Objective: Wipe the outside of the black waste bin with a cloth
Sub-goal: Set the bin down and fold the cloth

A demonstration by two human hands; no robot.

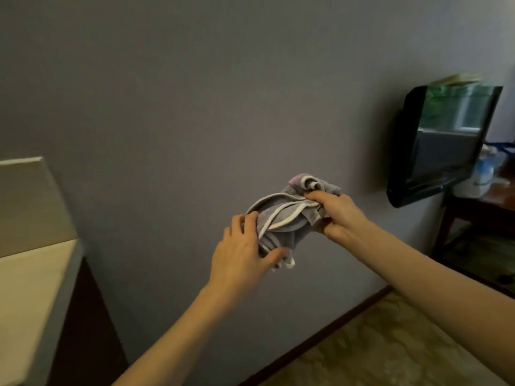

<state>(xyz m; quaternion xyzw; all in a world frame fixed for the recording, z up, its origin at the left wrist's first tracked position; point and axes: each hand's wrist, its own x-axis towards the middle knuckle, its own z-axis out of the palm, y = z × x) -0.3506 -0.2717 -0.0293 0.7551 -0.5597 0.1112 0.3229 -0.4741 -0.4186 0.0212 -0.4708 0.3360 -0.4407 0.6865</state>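
Observation:
A bunched grey cloth (281, 218) with white edging is held up in front of a grey wall, between both hands. My right hand (338, 215) grips its upper right end, thumb pressed on top. My left hand (242, 254) holds the lower left end, fingers over the top and thumb under the folds. No black waste bin is in view.
A black television (443, 143) hangs on the wall at right. Beside it stands a dark wooden table (498, 201) with white and blue items on it. A pale counter or bed edge (33, 288) fills the lower left. Patterned floor (390, 344) lies at lower right.

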